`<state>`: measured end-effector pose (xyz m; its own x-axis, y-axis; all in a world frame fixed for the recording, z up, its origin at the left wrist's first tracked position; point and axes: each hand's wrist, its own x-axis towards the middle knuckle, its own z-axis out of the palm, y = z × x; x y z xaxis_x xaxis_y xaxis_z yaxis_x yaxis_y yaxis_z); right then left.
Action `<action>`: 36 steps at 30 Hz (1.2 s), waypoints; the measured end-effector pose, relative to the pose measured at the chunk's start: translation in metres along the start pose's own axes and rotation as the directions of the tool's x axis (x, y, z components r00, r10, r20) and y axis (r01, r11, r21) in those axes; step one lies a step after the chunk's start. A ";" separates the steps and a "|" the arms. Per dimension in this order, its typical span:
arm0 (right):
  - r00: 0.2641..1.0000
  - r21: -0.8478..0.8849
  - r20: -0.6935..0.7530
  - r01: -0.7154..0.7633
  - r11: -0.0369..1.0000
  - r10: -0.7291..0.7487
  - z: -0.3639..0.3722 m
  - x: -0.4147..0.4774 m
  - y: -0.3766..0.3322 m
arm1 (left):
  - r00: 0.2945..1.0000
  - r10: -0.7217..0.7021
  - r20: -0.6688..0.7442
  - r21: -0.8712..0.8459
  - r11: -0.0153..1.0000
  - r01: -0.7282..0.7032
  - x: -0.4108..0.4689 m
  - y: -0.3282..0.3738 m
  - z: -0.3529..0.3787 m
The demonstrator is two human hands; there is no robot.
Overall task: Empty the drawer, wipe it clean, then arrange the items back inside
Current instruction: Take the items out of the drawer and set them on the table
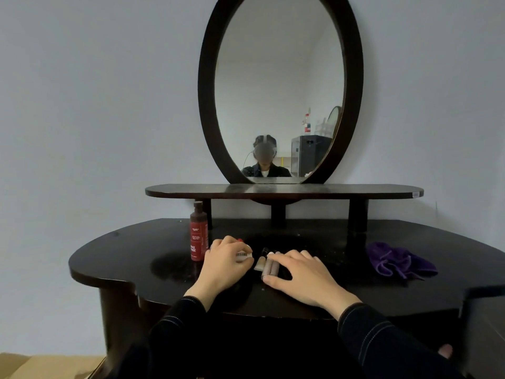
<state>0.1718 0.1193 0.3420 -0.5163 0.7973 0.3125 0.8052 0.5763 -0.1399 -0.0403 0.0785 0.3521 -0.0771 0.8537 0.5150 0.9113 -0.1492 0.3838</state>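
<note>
On the dark dressing table [123,258] my left hand [222,265] curls round a small white tube with a barcode [243,255]; something red shows just behind its fingers. My right hand [303,274] lies with fingers spread over two mauve cylindrical sticks [270,266] that lie side by side; its fingertips touch their far ends. A small beige item [259,263] and a dark one lie between the two hands. A tall red bottle with a dark cap [198,233] stands upright just left of my left hand. The drawer is not in sight.
A crumpled purple cloth [399,259] lies at the table's right. A raised shelf on posts [284,191] spans the back, under an oval mirror [278,86]. A cardboard box [41,365] sits on the floor at lower left.
</note>
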 end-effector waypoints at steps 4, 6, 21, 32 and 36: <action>0.996 -0.036 -0.081 -0.039 0.999 0.035 0.004 0.016 -0.008 | 1.000 0.010 -0.020 -0.004 1.000 -0.010 0.001 0.001 0.002; 0.996 -0.023 -0.088 -0.036 0.999 0.033 0.006 0.024 -0.011 | 1.000 0.009 -0.018 -0.021 1.000 -0.009 0.002 0.000 0.003; 0.999 0.108 -0.050 0.008 0.994 -0.003 0.003 0.015 -0.014 | 0.997 0.030 -0.068 -0.065 0.997 -0.034 -0.012 0.007 -0.003; 0.980 0.040 -0.199 -0.012 0.999 0.020 -0.007 -0.038 -0.014 | 0.943 0.153 -0.294 0.050 0.988 -0.145 -0.049 0.019 -0.008; 0.967 0.075 -0.252 -0.013 0.997 0.032 -0.008 -0.056 -0.017 | 0.938 0.127 -0.324 -0.119 0.978 -0.173 -0.071 0.021 -0.009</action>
<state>0.1896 0.0632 0.3347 -0.4004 0.7446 0.5341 0.7880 0.5773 -0.2140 -0.0192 0.0105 0.3311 -0.0879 0.6202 0.7795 0.8564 -0.3526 0.3771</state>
